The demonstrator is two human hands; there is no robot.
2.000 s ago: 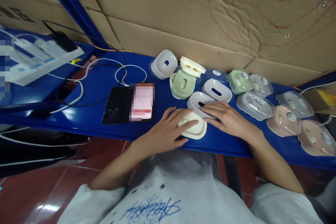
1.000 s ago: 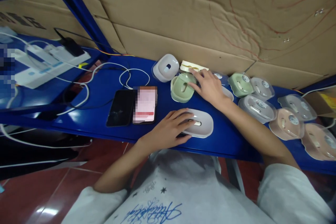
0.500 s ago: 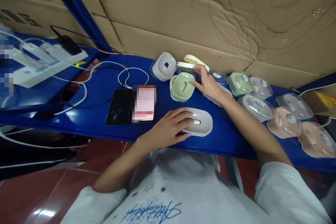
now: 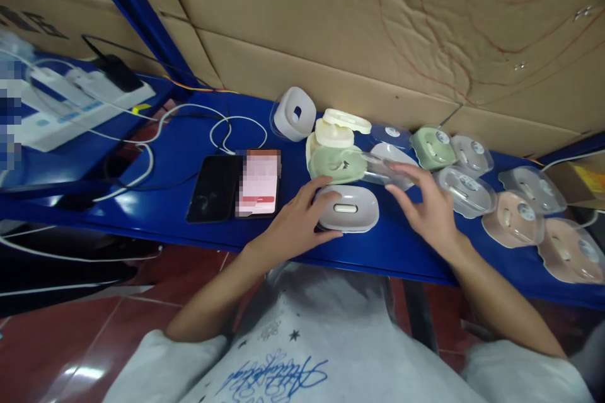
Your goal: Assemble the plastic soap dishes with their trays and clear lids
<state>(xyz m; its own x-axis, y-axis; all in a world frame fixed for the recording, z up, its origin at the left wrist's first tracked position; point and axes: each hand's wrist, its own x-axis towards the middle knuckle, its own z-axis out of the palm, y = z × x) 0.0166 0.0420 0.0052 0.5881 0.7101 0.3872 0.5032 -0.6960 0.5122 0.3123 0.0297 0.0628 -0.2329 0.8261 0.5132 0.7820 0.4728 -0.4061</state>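
A pale grey oval dish (image 4: 366, 217) with a cream bar in its middle lies near the table's front edge. The fingers and thumb of my left hand (image 4: 302, 217) close round its left end. To the right, my right hand (image 4: 428, 208) pinches the edge of a clear plastic cover (image 4: 375, 167), tilted beside a green dish (image 4: 331, 164). Behind the green dish lie cream pieces (image 4: 334, 133), stacked loosely. A second pale grey dish (image 4: 391, 154) is partly hidden behind the clear cover.
Two phones (image 4: 212, 189) lie at the left, beside white cables and a power strip (image 4: 85, 110). A grey holder (image 4: 297, 114) stands at the back. Several covered dishes in green, grey and pink (image 4: 513, 220) line the right side. Cardboard (image 4: 302, 25) rises behind the table.
My right hand has moved from the cream pieces towards the front right and now holds the clear cover. The cream pieces have shifted. My left hand has drawn back to the grey dish's left end.
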